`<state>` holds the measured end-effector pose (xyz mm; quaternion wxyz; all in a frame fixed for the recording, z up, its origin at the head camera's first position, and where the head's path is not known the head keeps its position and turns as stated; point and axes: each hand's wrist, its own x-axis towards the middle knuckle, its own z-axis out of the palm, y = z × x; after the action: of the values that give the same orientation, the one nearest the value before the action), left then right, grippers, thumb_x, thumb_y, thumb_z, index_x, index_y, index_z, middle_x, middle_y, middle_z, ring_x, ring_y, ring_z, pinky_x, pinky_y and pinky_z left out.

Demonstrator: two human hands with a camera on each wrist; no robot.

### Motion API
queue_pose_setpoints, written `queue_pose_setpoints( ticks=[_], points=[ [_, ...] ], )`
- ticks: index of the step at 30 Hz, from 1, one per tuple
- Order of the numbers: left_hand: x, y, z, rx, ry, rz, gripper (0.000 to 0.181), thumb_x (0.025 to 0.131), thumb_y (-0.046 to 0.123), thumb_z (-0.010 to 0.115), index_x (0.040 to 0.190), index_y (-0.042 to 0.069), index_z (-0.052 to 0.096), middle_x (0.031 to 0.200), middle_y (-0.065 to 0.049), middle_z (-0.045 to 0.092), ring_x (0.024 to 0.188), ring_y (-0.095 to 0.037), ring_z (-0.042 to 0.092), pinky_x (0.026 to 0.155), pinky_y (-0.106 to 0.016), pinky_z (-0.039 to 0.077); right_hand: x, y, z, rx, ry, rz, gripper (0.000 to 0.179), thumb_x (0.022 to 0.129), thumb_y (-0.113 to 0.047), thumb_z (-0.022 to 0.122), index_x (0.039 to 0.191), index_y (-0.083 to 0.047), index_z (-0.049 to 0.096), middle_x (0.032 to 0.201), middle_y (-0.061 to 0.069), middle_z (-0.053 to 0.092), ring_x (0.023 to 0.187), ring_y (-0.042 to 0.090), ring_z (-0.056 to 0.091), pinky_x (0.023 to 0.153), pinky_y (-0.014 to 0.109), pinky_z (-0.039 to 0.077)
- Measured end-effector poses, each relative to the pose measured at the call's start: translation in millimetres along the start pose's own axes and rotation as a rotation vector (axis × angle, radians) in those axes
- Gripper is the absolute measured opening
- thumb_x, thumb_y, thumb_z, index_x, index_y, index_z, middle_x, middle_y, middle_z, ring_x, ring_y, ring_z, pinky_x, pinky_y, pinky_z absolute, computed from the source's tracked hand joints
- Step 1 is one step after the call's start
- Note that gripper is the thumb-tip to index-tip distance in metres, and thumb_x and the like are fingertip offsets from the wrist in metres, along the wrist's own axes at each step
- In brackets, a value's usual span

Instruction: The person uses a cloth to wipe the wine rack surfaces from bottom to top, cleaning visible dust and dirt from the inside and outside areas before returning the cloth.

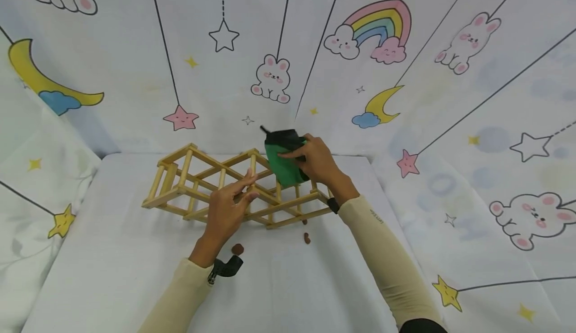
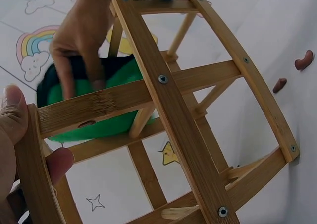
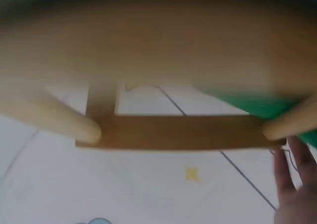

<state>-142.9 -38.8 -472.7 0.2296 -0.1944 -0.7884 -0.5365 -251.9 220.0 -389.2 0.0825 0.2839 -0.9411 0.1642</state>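
Note:
A wooden rack [image 1: 189, 190] of crossed slats and round rods lies across the table. My left hand [image 1: 227, 210] grips its near side around the middle; in the left wrist view the thumb [image 2: 12, 110] and a fingertip close on one slat. Over the rack's far side, my right hand [image 1: 317, 160] holds a green and black cloth [image 1: 281, 158] with a small black strip at its top corner. The cloth [image 2: 116, 120] shows behind the slats in the left wrist view, touching or close to them; which, I cannot tell. In the right wrist view a near blurred shape hides much.
A round brown lump [image 1: 237, 249] lies near my left wrist. Smaller brown pieces [image 1: 307, 238] sit before the rack's right part. The white table [image 1: 288, 293] meets a printed cloth backdrop [image 1: 216, 88] at the back.

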Motion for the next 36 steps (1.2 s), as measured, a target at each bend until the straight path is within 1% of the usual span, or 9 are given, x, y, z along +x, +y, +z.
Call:
queue_pose_setpoints(
  ticks=[4,9,12,15,18,21,26,33,36],
  points=[
    [-0.3,-1.2,-0.5,-0.016,-0.014,0.004,0.046,0.092,0.014,0.082,0.137,0.012,0.073,0.141,-0.012,0.069,0.114,-0.03,0.076,0.087,-0.044,0.064,0.7,1.2,1.0,0.07,0.042,0.033,0.037,0.094,-0.006,0.081,0.12,-0.032,0.082,0.128,0.024,0.072,0.119,0.038,0.063,0.098,0.051,0.059],
    [0.7,-0.4,0.0,0.014,-0.001,0.001,0.046,0.09,0.017,0.084,0.135,0.013,0.075,0.135,-0.011,0.072,0.073,-0.017,0.074,0.072,-0.035,0.062,-0.3,2.6,0.6,0.061,-0.112,0.03,0.041,0.091,-0.002,0.082,0.117,-0.033,0.083,0.118,0.014,0.08,0.12,0.039,0.066,0.108,0.052,0.055],
    [1.2,0.0,-0.1,0.007,0.0,-0.01,0.045,0.089,0.017,0.084,0.134,0.013,0.075,0.131,-0.012,0.074,0.066,-0.017,0.069,0.07,-0.037,0.061,-0.4,2.5,2.8,0.083,0.05,0.007,0.036,0.092,-0.005,0.083,0.117,-0.031,0.083,0.123,0.02,0.077,0.123,0.041,0.065,0.111,0.055,0.052],
    [1.6,-0.5,1.4,-0.012,-0.012,-0.012,0.045,0.09,0.016,0.084,0.134,0.014,0.075,0.132,-0.012,0.074,0.088,-0.023,0.08,0.08,-0.042,0.065,-4.6,4.2,3.3,0.119,0.143,0.003,0.036,0.092,-0.003,0.083,0.116,-0.029,0.084,0.115,0.025,0.075,0.11,0.038,0.068,0.106,0.054,0.056],
    [1.9,-0.1,2.0,-0.012,-0.014,-0.012,0.045,0.09,0.017,0.084,0.134,0.014,0.075,0.133,-0.012,0.073,0.076,-0.016,0.076,0.07,-0.033,0.063,-5.0,5.3,1.3,0.078,-0.026,0.008,0.041,0.091,0.003,0.079,0.114,-0.031,0.084,0.095,0.013,0.08,0.089,0.027,0.066,0.101,0.045,0.056],
    [1.6,0.2,1.5,0.001,-0.011,-0.019,0.047,0.089,0.017,0.085,0.135,0.014,0.075,0.137,-0.01,0.071,0.054,-0.005,0.055,0.059,-0.025,0.052,-1.0,3.8,-0.5,-0.026,-0.14,-0.024,0.039,0.092,0.0,0.079,0.112,-0.034,0.084,0.097,0.002,0.083,0.104,0.027,0.065,0.112,0.045,0.048],
    [2.0,0.1,0.0,-0.011,-0.022,-0.038,0.046,0.09,0.018,0.084,0.135,0.016,0.075,0.137,-0.009,0.071,0.049,0.001,0.04,0.055,-0.02,0.046,1.5,0.5,-1.3,-0.006,0.065,-0.007,0.032,0.093,-0.008,0.082,0.115,-0.032,0.084,0.106,0.01,0.083,0.133,0.042,0.058,0.125,0.058,0.032],
    [0.5,-2.4,-1.2,-0.014,-0.013,-0.035,0.044,0.091,0.016,0.083,0.134,0.014,0.075,0.132,-0.013,0.074,0.046,0.002,0.02,0.045,-0.022,0.03,2.5,1.7,0.0,0.016,-0.081,-0.003,0.038,0.091,-0.003,0.083,0.114,-0.034,0.084,0.099,0.004,0.084,0.12,0.037,0.067,0.121,0.056,0.039],
    [0.0,-3.3,-1.0,-0.017,-0.009,-0.036,0.044,0.091,0.016,0.083,0.135,0.015,0.075,0.133,-0.012,0.073,0.048,0.0,0.035,0.051,-0.017,0.038,-0.1,3.5,-3.1,0.189,0.149,0.042,0.033,0.092,-0.002,0.082,0.115,-0.025,0.084,0.115,0.013,0.081,0.126,0.037,0.067,0.119,0.054,0.045]
  ],
)
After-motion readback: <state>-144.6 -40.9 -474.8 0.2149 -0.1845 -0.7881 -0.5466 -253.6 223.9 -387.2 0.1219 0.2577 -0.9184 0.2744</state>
